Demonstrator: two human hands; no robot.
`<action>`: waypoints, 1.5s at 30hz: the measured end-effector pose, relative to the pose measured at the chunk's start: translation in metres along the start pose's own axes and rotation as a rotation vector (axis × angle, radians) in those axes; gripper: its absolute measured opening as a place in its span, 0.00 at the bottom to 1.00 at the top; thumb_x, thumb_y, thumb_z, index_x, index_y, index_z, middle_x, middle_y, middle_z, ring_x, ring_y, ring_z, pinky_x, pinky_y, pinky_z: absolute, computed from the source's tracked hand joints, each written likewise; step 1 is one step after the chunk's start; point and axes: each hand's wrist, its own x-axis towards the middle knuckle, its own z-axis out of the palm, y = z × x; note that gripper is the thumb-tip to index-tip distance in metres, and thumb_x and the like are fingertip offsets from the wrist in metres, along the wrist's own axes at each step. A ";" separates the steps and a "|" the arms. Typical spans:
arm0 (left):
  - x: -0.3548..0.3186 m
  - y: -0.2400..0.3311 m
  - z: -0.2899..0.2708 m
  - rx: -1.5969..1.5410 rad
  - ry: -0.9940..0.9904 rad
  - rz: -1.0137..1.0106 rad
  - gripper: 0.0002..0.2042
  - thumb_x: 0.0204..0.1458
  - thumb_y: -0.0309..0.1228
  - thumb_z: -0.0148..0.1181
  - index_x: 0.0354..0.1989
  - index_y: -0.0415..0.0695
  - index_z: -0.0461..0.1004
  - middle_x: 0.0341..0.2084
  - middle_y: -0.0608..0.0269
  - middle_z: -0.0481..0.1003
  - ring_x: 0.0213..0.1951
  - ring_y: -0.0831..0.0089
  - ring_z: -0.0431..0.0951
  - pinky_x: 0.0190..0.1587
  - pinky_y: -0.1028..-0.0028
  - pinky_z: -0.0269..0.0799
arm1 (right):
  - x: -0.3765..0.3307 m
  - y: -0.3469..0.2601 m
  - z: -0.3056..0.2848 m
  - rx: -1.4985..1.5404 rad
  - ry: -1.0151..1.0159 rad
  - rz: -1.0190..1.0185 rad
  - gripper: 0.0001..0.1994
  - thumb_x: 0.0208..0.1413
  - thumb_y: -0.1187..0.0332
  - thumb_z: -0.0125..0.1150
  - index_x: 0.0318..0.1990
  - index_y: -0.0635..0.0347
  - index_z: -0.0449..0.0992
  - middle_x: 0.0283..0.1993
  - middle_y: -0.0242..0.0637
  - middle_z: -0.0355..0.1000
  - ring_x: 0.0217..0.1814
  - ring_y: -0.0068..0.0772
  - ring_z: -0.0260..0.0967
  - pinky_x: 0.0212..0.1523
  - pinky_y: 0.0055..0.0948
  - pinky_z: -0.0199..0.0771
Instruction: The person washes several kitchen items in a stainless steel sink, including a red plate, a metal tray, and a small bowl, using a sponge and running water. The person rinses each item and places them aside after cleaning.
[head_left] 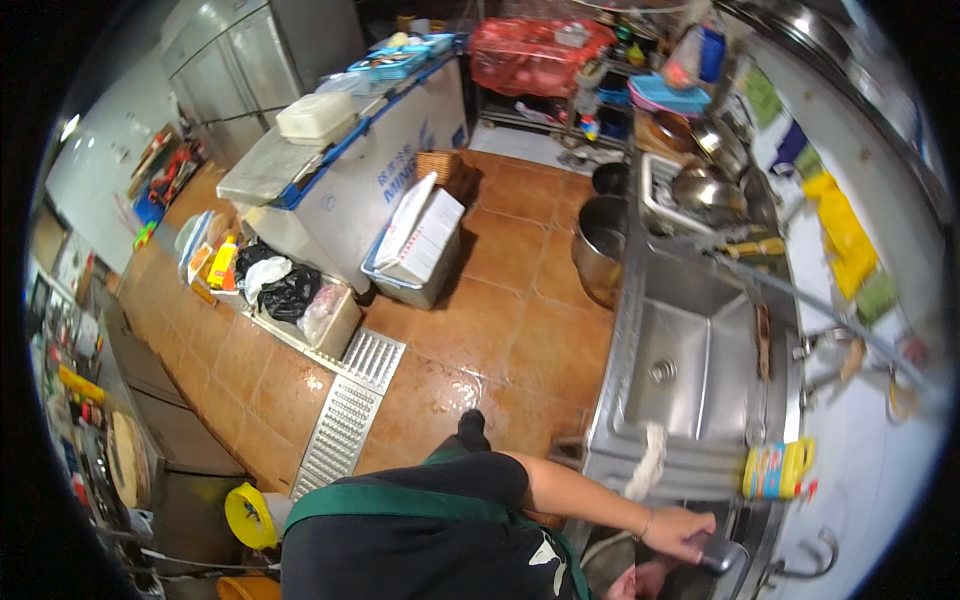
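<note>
My left hand point(683, 533), reached out over the lower right end of the sink counter, has its fingers wrapped around a dark, shiny, rounded object point(722, 554). Its exact kind is too blurred to make out. Just below, at the picture's lower edge, my right hand point(640, 581) shows only in part; whether it grips anything is hidden. A pale twisted cloth point(647, 462) hangs over the counter edge above my left wrist. To the right of the hands stands a yellow jug point(778, 469) with a blue label and red cap. A dark curved tap point(812, 562) sits beside it.
A steel sink basin point(672, 350) lies beyond the hands. Left of it, a large steel pot point(601, 250) stands on the tiled floor point(490, 300). A metal drain grate point(345, 420) crosses the floor. Farther off are a chest freezer point(330, 215) and a bin with cardboard point(425, 240).
</note>
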 end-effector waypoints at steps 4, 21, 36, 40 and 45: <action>-0.017 -0.012 -0.101 0.268 -0.127 0.252 0.59 0.26 0.37 0.72 0.66 0.48 0.33 0.54 0.49 0.54 0.50 0.48 0.64 0.48 0.61 0.63 | 0.037 0.034 0.095 -0.402 -0.052 -0.326 0.57 0.32 0.44 0.67 0.64 0.62 0.38 0.65 0.44 0.47 0.63 0.40 0.51 0.61 0.52 0.51; -0.022 -0.107 -0.596 0.263 0.227 -0.166 0.57 0.33 0.23 0.66 0.65 0.43 0.23 0.54 0.40 0.59 0.50 0.49 0.66 0.49 0.65 0.66 | 0.138 0.102 0.475 -0.150 -0.154 0.000 0.46 0.42 0.28 0.41 0.50 0.70 0.62 0.47 0.57 0.66 0.43 0.38 0.70 0.36 0.40 0.77; -0.079 -0.103 -1.091 0.701 1.020 -0.551 0.52 0.35 0.47 0.70 0.59 0.28 0.42 0.43 0.35 0.69 0.45 0.54 0.73 0.47 0.69 0.68 | 0.132 0.330 1.151 -0.270 -1.005 0.808 0.35 0.53 0.40 0.46 0.58 0.60 0.58 0.62 0.41 0.57 0.65 0.47 0.52 0.61 0.61 0.47; -0.108 -0.102 -1.193 0.735 1.137 -0.315 0.38 0.38 0.43 0.70 0.51 0.36 0.54 0.39 0.44 0.72 0.41 0.60 0.74 0.45 0.70 0.69 | 0.111 0.383 1.261 -0.316 -1.107 0.650 0.34 0.52 0.40 0.48 0.54 0.62 0.61 0.52 0.47 0.65 0.63 0.48 0.54 0.60 0.64 0.49; -0.151 -0.145 -1.289 0.680 1.258 -0.416 0.53 0.35 0.37 0.70 0.62 0.35 0.35 0.36 0.44 0.71 0.37 0.55 0.75 0.43 0.67 0.70 | 0.095 0.492 1.350 -0.683 -0.894 0.493 0.42 0.48 0.34 0.46 0.58 0.62 0.54 0.64 0.47 0.47 0.71 0.48 0.31 0.58 0.67 0.48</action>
